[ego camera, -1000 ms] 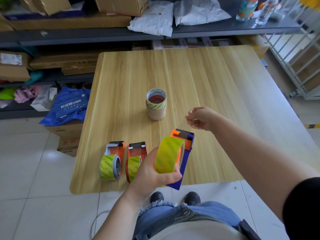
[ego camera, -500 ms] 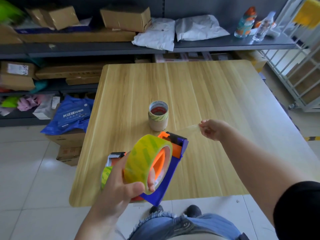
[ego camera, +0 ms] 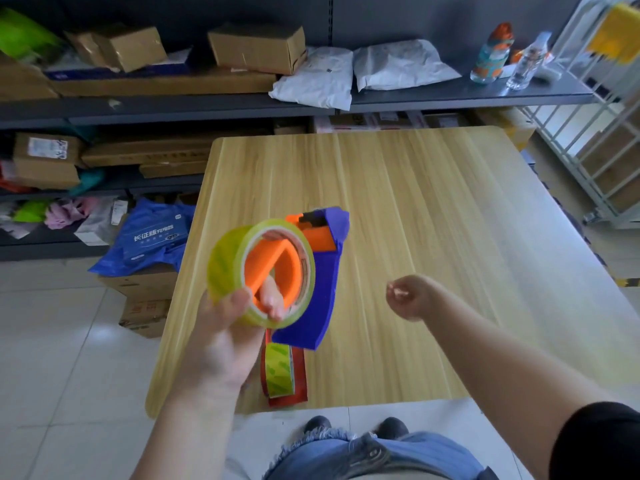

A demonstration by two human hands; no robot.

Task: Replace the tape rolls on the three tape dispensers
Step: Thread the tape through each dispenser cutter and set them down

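The left hand (ego camera: 221,337) holds a blue dispenser (ego camera: 320,292) up above the near part of the counter (ego camera: 415,209), tilted, with its orange cutter end (ego camera: 313,228) pointing away from the person. A yellow-green tape roll (ego camera: 228,261) sits on the dispenser's orange hub (ego camera: 277,265). The thumb presses on the roll's outer face at its lower edge, and fingers (ego camera: 272,303) curl through the hub's opening from behind, so the hand grips the roll and dispenser together. The right hand (ego camera: 410,297) hangs in the air to the right of the dispenser, apart from it, with its fingers curled in toward the palm; the fingertips are pressed together, but blur hides whether anything thin is caught between them. Below the raised dispenser, near the counter's front edge, a red dispenser (ego camera: 287,375) with a green-striped roll (ego camera: 278,372) lies on the wood, partly hidden by the left hand and the blue body. Behind the counter run grey shelves (ego camera: 450,95) with cardboard boxes (ego camera: 258,46), white mail bags (ego camera: 398,65) and two bottles (ego camera: 491,53). A blue bag (ego camera: 152,237) rests on boxes on the floor to the left, and a white wire cart (ego camera: 595,133) stands at the right. The person's jeans (ego camera: 363,455) and dark shoes (ego camera: 317,422) show at the bottom.
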